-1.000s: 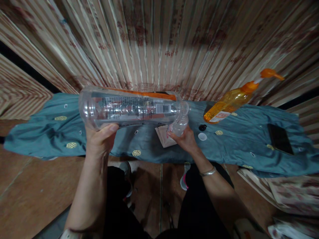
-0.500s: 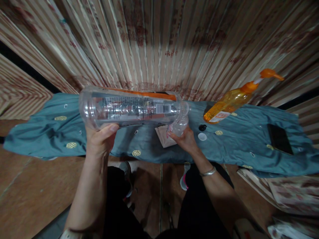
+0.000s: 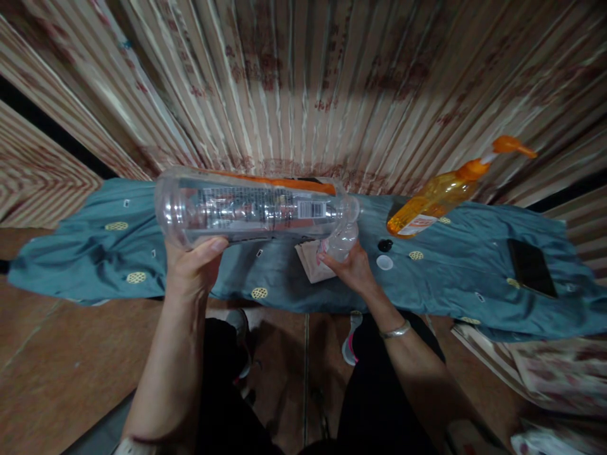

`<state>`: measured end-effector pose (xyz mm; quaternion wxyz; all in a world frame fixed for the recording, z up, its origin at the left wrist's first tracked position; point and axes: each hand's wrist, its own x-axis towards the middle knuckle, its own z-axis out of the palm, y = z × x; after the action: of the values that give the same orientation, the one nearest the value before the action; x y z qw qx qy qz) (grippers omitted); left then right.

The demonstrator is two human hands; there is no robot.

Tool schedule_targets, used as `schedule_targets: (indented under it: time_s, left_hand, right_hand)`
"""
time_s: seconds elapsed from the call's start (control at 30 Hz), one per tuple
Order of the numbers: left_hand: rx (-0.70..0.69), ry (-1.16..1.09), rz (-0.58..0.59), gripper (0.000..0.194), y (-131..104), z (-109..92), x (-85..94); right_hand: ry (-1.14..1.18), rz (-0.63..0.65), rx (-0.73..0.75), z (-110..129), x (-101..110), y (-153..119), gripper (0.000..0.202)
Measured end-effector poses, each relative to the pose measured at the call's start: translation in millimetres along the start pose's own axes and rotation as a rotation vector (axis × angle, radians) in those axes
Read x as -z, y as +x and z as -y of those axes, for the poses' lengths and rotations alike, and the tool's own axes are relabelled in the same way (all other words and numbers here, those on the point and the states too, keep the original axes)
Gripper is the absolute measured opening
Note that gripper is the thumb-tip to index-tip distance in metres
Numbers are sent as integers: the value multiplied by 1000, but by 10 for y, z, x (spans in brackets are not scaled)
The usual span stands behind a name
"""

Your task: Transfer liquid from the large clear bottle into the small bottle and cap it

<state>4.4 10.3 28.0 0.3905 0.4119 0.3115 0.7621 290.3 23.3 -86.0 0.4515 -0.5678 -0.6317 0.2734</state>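
A big clear plastic bottle (image 3: 256, 208) with an orange-edged label and a barcode lies sideways in the air, its neck to the right. My left hand (image 3: 194, 262) is closed around its lower side near the base, thumb in front and the other fingers hidden behind it. My right hand (image 3: 351, 265) grips a small clear plastic bottle (image 3: 345, 239), whose top is right under the big bottle's neck. Whether the two mouths touch, I cannot tell. Below the small bottle lies a folded beige cloth (image 3: 313, 262).
A pump bottle (image 3: 434, 202) of orange liquid stands on the teal cloth-covered surface (image 3: 246, 272). Beside it lie a black cap (image 3: 386, 244) and a white round lid (image 3: 384, 262). A dark flat phone-like object (image 3: 531, 266) rests farther right. A striped curtain (image 3: 303, 95) hangs behind.
The big bottle's base has shifted slightly right, with my left hand still on it. My right hand keeps the small bottle at nearly the same spot.
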Motion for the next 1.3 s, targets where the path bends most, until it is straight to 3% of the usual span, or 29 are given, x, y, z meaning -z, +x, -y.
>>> schedule_targets:
  time_s: [0.23,0.37,0.57,0.97,1.13,1.3]
  left_hand:
    - [-12,-1,-10,110,0,39,50]
    - [7,11,-29,104,-16,36,43]
    - [-18,16,2,118,-5,33,45]
    - [13,-20,-59,123,-13,-32,-15]
    - [8,58,-26,121,-15,-32,-15]
    - [-2,53,-3,118,-3,-16,-1]
  right_hand:
    - [-1,-25,30,23,-10,-3,94]
    - [6,-21,31,19,-13,-10,86]
    - [14,-24,20,3,-26,-16,78]
    - [-4,-14,-9,-7,-40,-26,90]
    - [-1,-11,-13,-28,-43,-22,97]
    - [-12,-10,6,-37,-39,-20,92]
